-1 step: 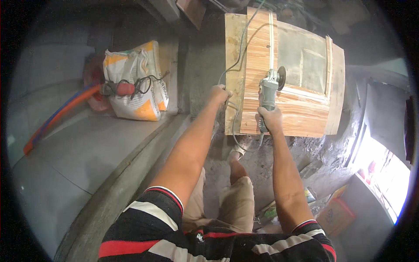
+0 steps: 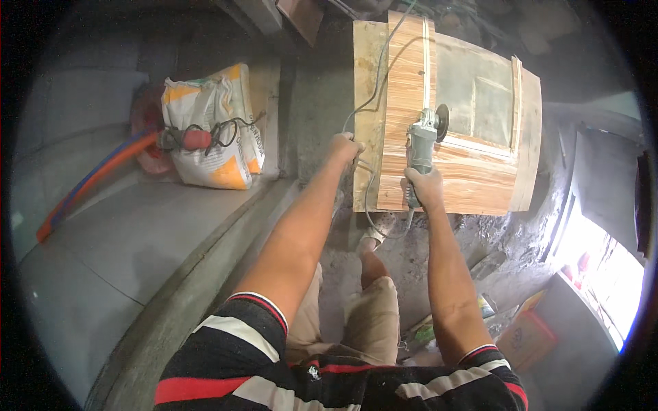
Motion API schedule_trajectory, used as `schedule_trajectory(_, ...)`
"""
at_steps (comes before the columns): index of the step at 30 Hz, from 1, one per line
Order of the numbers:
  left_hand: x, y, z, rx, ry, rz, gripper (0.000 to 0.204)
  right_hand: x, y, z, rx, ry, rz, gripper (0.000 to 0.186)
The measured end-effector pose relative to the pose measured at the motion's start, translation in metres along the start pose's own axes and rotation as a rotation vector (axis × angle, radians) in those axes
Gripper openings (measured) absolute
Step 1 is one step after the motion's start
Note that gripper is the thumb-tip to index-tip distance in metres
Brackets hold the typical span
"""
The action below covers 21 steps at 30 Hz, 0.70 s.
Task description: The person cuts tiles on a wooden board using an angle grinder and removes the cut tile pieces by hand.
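Observation:
My right hand is wrapped round the grey-green body of an angle grinder. The grinder lies over wood-grain panels, its dark disc on the right side of its head. At the left edge of the pale board beneath these panels, my left hand is closed round the grey power cord. From there the cord loops down toward the grinder's rear end. A dusty dark sheet lies beyond the grinder, bordered by light strips.
Stacked white and orange sacks sit on the grey ledge at left, with a red-ended dark cord on them. Beside them runs an orange and blue hose. My foot stands near the board's front edge. A red-edged box lies lower right.

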<state>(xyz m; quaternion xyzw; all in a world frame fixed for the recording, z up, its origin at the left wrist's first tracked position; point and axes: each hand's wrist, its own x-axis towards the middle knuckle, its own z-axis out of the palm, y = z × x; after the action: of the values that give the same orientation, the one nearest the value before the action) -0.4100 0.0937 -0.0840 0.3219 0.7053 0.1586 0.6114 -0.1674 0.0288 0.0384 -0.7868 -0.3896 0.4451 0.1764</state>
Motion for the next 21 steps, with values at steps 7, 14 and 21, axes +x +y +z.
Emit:
schedule_trajectory(7, -0.002, 0.010, 0.000, 0.097, -0.078, -0.047, 0.039, 0.004, 0.013, -0.001, 0.054, -0.075, 0.087, 0.028)
schedule_trajectory(14, -0.003, 0.005, 0.002, -0.033, 0.001, -0.037, 0.028, -0.001, 0.007, -0.002, -0.010, -0.051, 0.072, 0.028)
schedule_trajectory(21, -0.003, 0.003, 0.001, -0.073, 0.017, -0.039, 0.029, -0.002, 0.008, 0.001, 0.040, -0.090, 0.084, 0.030)
